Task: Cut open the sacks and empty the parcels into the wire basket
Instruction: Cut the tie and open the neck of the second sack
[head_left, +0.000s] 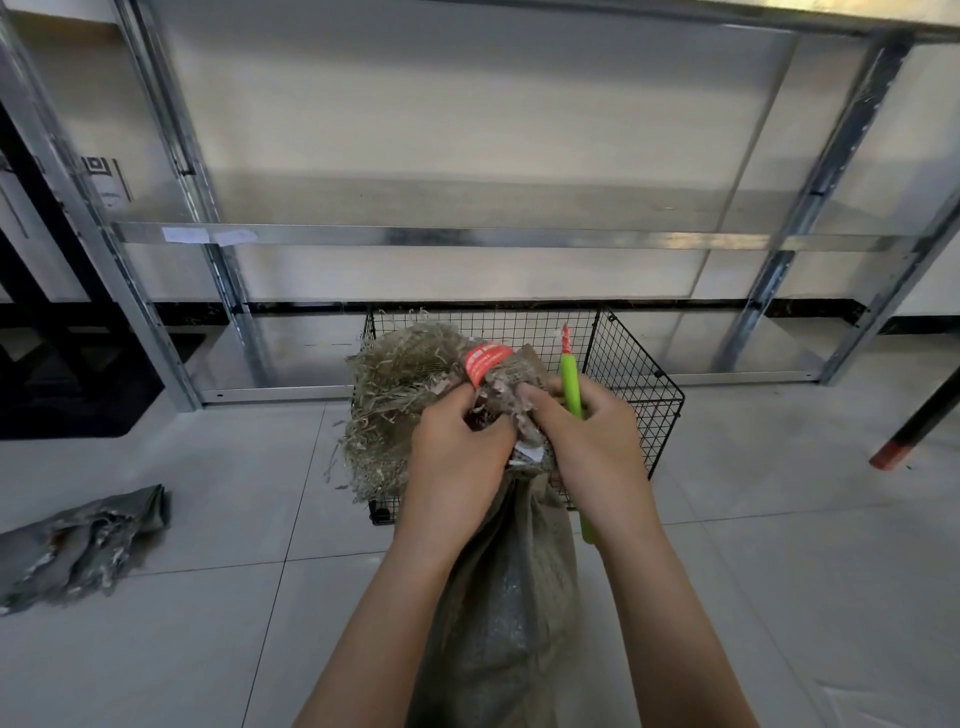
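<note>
We hold a woven sack (514, 597) upright between our arms, its lower part hanging toward us and its gathered neck raised just in front of the wire basket (634, 384), which stands on the tiled floor (779, 571) below the metal shelving (467, 236). Our left hand (457, 441) is curled tightly around the neck. Our right hand (587, 441) pinches the bunched fabric beside it while also gripping a green cutter (570, 384), tip pointing up and away from the cloth. A band of red tape (485, 361) wraps the neck above our fingers, and the frayed top (395, 395) fans out to the left over the basket's near edge.

We judge this sack to be not yet opened: the tape looks whole and no parcels show. Whether the basket holds anything we cannot tell, since the sack hides most of it. A flat, limp sack (83, 545) lies on the floor well off to the left, which suggests one is already emptied. Left to do here: cut the neck, tip the contents in.
</note>
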